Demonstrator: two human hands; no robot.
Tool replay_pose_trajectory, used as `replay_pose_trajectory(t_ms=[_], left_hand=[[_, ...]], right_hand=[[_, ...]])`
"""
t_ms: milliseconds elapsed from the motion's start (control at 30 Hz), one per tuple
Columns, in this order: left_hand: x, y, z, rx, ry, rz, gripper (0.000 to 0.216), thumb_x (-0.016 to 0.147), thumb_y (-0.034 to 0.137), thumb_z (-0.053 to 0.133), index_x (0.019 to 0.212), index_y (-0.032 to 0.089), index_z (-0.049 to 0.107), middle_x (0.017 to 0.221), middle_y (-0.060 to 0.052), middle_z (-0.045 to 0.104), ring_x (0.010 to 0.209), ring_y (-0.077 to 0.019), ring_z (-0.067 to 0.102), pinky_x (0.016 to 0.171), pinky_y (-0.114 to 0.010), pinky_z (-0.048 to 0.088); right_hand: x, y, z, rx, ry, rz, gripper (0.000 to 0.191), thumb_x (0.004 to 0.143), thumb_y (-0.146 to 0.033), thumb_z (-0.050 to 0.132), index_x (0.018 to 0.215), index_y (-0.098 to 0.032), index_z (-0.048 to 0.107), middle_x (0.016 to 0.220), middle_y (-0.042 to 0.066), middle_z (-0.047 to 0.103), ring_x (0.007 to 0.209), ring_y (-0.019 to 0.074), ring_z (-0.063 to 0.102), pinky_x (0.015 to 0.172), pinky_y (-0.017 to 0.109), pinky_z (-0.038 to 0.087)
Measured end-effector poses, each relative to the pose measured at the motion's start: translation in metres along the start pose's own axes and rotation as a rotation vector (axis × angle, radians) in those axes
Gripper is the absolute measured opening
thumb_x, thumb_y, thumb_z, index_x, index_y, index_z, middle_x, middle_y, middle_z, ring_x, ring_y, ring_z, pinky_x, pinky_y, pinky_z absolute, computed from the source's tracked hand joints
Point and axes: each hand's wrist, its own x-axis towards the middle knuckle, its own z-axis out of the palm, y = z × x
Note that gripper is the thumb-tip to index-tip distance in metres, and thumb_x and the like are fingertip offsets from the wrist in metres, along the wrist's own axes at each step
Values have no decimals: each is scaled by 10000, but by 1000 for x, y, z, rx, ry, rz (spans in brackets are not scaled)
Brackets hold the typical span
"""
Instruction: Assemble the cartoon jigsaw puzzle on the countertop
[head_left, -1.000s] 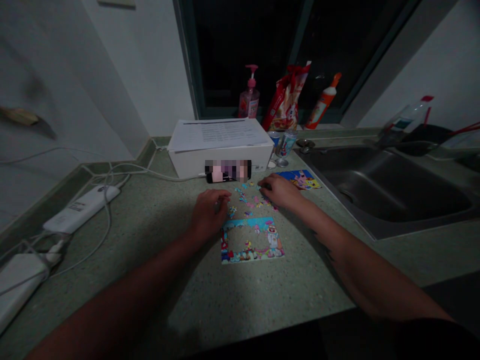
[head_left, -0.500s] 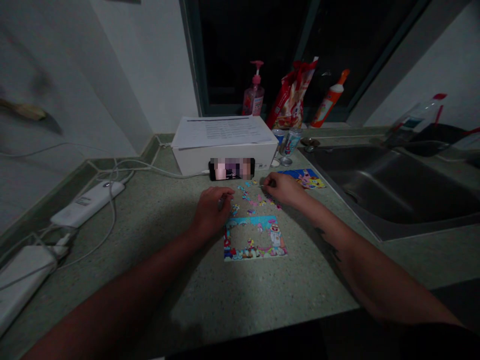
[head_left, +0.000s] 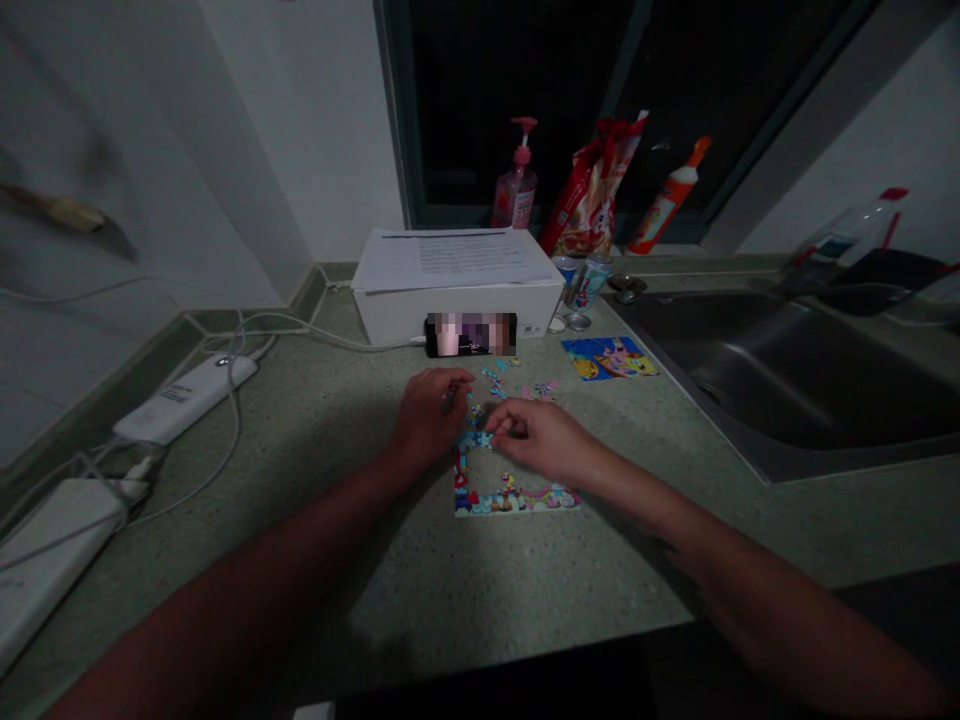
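A partly built jigsaw puzzle (head_left: 517, 498) lies on the speckled green countertop (head_left: 322, 560), its colourful border assembled around a bare middle. My right hand (head_left: 540, 440) reaches over the border's top edge, fingertips pinched on or beside blue pieces. My left hand (head_left: 429, 415) rests just left of that edge, fingers bunched; anything in them is too small to tell. Loose jigsaw pieces (head_left: 499, 385) lie scattered above both hands. A picture card (head_left: 609, 358) lies to the right.
A white box (head_left: 457, 318) topped with papers stands behind the pieces, with a phone (head_left: 471, 335) leaning against it. Power banks (head_left: 184, 398) and cables lie left. A steel sink (head_left: 787, 375) is set right. A pump bottle (head_left: 517, 190) and cans (head_left: 589, 282) stand behind.
My right hand has moved left and toward me, from the loose pieces to the border's top edge. My left hand has hardly moved. The view has drifted slightly.
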Motion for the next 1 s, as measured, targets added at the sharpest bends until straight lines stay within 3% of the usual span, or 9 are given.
replay_pose_trajectory(t_ms=[500, 1000], left_hand=[[0, 0, 0, -18, 15, 42, 194, 941, 106, 605, 1059, 203, 725, 1006, -54, 788, 976, -246, 711, 954, -443, 513], [0, -1, 2, -9, 21, 62, 187, 937, 119, 601, 1047, 209, 722, 1020, -52, 785, 988, -247, 712, 948, -430, 518]], right_hand=[[4, -12, 15, -89, -63, 10, 140, 850, -96, 671, 905, -211, 726, 755, -11, 727, 667, 138, 650, 653, 274, 435], [5, -12, 18, -128, -62, -15, 112, 857, -116, 676, 887, -205, 738, 783, -4, 755, 681, 142, 661, 661, 274, 424]])
